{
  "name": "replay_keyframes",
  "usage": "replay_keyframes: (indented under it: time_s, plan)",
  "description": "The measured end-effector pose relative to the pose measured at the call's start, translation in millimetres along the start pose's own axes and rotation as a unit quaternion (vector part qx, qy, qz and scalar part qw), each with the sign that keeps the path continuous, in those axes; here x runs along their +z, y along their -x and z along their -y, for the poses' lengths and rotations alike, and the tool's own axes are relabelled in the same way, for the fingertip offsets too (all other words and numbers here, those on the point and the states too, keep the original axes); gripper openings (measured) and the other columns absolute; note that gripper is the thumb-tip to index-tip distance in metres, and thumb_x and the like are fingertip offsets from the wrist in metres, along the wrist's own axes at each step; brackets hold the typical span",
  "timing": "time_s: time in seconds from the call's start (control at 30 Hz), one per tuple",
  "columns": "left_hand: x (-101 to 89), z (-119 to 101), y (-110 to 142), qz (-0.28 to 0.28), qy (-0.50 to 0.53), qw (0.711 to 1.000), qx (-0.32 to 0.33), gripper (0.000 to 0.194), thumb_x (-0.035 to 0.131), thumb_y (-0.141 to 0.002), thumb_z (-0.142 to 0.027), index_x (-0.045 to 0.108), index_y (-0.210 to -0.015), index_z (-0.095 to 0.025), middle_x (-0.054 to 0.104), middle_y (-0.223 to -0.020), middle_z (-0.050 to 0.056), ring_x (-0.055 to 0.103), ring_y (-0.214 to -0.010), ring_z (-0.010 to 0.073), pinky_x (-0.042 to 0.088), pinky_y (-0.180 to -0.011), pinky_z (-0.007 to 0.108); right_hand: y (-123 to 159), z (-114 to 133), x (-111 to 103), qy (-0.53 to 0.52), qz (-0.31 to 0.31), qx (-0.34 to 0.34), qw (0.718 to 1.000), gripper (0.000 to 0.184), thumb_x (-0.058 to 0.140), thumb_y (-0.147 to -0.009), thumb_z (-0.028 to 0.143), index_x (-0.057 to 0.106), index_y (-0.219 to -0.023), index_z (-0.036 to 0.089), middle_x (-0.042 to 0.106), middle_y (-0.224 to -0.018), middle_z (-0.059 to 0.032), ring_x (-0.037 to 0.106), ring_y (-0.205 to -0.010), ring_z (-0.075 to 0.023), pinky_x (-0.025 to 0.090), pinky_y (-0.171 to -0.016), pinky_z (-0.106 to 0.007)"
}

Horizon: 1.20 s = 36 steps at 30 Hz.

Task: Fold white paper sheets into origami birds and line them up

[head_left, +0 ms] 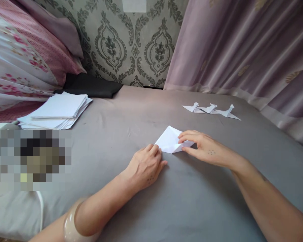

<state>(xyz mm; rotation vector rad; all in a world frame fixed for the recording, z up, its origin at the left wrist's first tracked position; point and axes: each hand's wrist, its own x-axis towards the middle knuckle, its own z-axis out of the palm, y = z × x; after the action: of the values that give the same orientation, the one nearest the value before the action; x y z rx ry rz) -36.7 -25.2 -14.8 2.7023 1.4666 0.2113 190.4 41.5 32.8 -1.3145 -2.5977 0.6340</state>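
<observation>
A folded sheet of white paper [168, 137] lies on the grey cloth in front of me, its top corner pointing away and a flap partly raised on its right side. My left hand [146, 164] has its fingers curled down over the paper's left corner, pressing it against the surface. On the other side, my right hand [204, 148] pinches the right flap between thumb and fingers; the flap's edge is partly hidden behind them. Beyond the right hand stand several small folded white paper figures [210, 108] in a row, with pointed ends and upright necks.
A stack of white paper sheets [57, 109] lies at the left, by a black folded item [91, 85]. Nearer me are a pixelated patch and a white cable [41, 210]. Pink curtains [229, 47] hang at the right, and patterned wallpaper [133, 43] covers the back wall.
</observation>
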Motion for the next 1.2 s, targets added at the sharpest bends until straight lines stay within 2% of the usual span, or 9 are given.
replay_keyframes:
  time_s: [0.17,0.37,0.57,0.63,0.73,0.9,1.03,1.1,1.2]
  plan:
    - [1.6,1.7,-3.1,0.009,-0.018,1.0,0.013,0.039,0.029,-0.098,-0.04,0.053,-0.116,-0.015,0.055,-0.097,0.01,0.051,-0.087,0.0237,0.048,-0.074,0.037,-1.9,11.4,-3.1,0.03,-0.011,-0.021,0.999,0.022,0.049,-0.087,0.027,0.065,-0.102,0.027,0.06,-0.118,-0.0029,0.053,-0.109,-0.0214,0.038,-0.096,-0.04]
    - [2.3,4.4,-5.4,-0.003,-0.023,1.0,0.017,0.044,0.026,-0.098,-0.043,0.048,-0.127,-0.017,0.053,-0.098,0.011,0.049,-0.087,0.0241,0.046,-0.076,0.038,-8.4,27.7,2.1,0.093,-0.04,-0.06,0.993,0.022,0.048,-0.09,0.024,0.069,-0.097,0.027,0.058,-0.1,-0.0044,0.051,-0.095,-0.0199,0.039,-0.088,-0.039]
    - [-0.8,5.3,-4.6,0.002,-0.007,1.0,0.017,0.042,0.025,-0.099,-0.042,0.057,-0.111,-0.018,0.052,-0.095,0.01,0.047,-0.084,0.023,0.045,-0.076,0.038,-18.8,41.5,15.3,0.013,-0.016,-0.065,0.998,0.025,0.044,-0.092,0.019,0.063,-0.107,0.025,0.057,-0.101,-0.0035,0.056,-0.083,-0.0143,0.045,-0.077,-0.028]
    - [-2.1,5.5,-3.9,0.009,0.005,1.0,0.011,0.042,0.025,-0.098,-0.042,0.058,-0.112,-0.019,0.052,-0.097,0.011,0.047,-0.083,0.023,0.045,-0.077,0.039,-16.8,41.5,22.5,-0.03,-0.058,-0.068,0.996,0.025,0.042,-0.093,0.017,0.06,-0.108,0.024,0.058,-0.104,-0.0037,0.058,-0.085,-0.0137,0.046,-0.078,-0.027]
    - [-2.4,6.3,-3.2,0.017,0.017,1.0,0.007,0.044,0.025,-0.099,-0.042,0.055,-0.122,-0.021,0.051,-0.101,0.011,0.046,-0.085,0.0231,0.044,-0.08,0.04,-5.8,37.0,36.4,-0.081,-0.188,-0.076,0.976,0.02,0.042,-0.093,0.015,0.06,-0.099,0.022,0.059,-0.103,-0.0048,0.059,-0.094,-0.0151,0.046,-0.085,-0.027]
    - [-0.5,8.2,-4.1,0.012,0.008,1.0,0.012,0.047,0.024,-0.098,-0.045,0.045,-0.137,-0.028,0.049,-0.098,0.01,0.045,-0.086,0.0236,0.043,-0.08,0.04,21.4,29.2,60.5,-0.054,-0.339,0.013,0.939,0.015,0.048,-0.091,0.016,0.061,-0.095,0.022,0.059,-0.101,-0.0064,0.059,-0.095,-0.018,0.047,-0.087,-0.031]
    - [-1.5,8.6,-6.2,0.012,0.005,1.0,0.019,0.047,0.023,-0.098,-0.045,0.045,-0.138,-0.031,0.048,-0.095,0.009,0.044,-0.085,0.0233,0.042,-0.078,0.039,32.2,29.5,71.2,-0.03,-0.252,0.104,0.962,0.016,0.048,-0.089,0.019,0.063,-0.094,0.021,0.062,-0.094,-0.0051,0.06,-0.084,-0.0183,0.049,-0.077,-0.032]
    - [-2.3,8.6,-7.0,0.015,0.003,1.0,0.021,0.047,0.024,-0.098,-0.046,0.045,-0.138,-0.031,0.047,-0.094,0.009,0.044,-0.083,0.0225,0.042,-0.077,0.038,32.4,30.5,74.1,-0.01,-0.2,0.104,0.974,0.021,0.046,-0.09,0.019,0.066,-0.097,0.021,0.062,-0.094,-0.0058,0.059,-0.089,-0.0203,0.048,-0.08,-0.034]
    - [-2.2,9.0,-7.5,0.015,-0.003,0.999,0.029,0.046,0.024,-0.098,-0.046,0.047,-0.135,-0.032,0.046,-0.092,0.008,0.042,-0.081,0.0218,0.042,-0.076,0.037,30.0,31.5,77.9,0.007,-0.191,0.086,0.978,0.026,0.043,-0.091,0.019,0.067,-0.102,0.02,0.062,-0.095,-0.0069,0.057,-0.092,-0.0211,0.048,-0.084,-0.035]
